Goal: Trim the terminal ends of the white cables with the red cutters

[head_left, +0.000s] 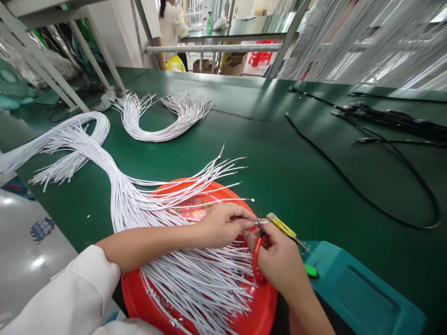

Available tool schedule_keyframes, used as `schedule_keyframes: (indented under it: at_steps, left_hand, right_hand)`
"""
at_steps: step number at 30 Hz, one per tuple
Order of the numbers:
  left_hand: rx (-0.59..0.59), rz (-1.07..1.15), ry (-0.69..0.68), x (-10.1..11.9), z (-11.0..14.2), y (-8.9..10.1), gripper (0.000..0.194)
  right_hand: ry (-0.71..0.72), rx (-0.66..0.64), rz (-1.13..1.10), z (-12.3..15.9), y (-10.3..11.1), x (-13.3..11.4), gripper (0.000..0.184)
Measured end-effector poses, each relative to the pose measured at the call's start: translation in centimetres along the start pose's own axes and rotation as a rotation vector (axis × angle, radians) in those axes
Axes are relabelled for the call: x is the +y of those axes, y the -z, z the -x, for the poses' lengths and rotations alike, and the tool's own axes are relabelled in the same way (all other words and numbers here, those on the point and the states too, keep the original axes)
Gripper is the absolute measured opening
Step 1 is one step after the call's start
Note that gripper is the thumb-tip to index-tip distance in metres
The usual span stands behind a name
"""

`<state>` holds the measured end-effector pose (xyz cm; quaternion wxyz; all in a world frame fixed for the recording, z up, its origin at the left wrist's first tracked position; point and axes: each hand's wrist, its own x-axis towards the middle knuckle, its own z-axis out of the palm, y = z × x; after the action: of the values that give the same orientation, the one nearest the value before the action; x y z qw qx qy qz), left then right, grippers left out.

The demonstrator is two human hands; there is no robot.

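Note:
My left hand pinches one white wire near its end, over a red basin. In my right hand is a pair of scissors with red handles, its dark blades at the tip of that wire. A big bundle of white wires lies across the basin under my hands. Part of the bundle fans out beyond my left hand, the ends pointing right. A patterned red patch shows on the basin's floor between the wires.
Beside my right hand lie a yellow utility knife and a teal plastic box. A curved white wire bundle rests farther back on the green table. Black cables lie at right. A person stands beyond the table.

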<state>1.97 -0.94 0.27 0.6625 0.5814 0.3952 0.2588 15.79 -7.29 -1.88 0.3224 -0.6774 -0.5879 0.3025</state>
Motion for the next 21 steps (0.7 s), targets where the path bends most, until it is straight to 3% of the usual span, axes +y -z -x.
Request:
schedule_keyframes:
  at_steps: [8,11,17,21]
  left_hand:
    - [0.054,0.042,0.042,0.8,0.2,-0.1,0.01]
    - [0.077,-0.001,0.016,0.8,0.1,-0.2,0.012]
    - [0.107,-0.176,-0.072,0.2,0.1,-0.1,0.021]
    - [0.105,-0.306,-0.173,-0.1,0.3,0.1,0.023]
  right_hand:
    - [-0.032,-0.038,-0.162,-0.3,0.6,-0.3,0.015]
    - [-0.055,0.076,-0.32,-0.5,0.7,-0.5,0.019]
    - [-0.14,0.443,-0.579,-0.4,0.2,-1.0,0.027]
    - [-0.075,0.515,-0.54,-0.1,-0.2,-1.2,0.025]
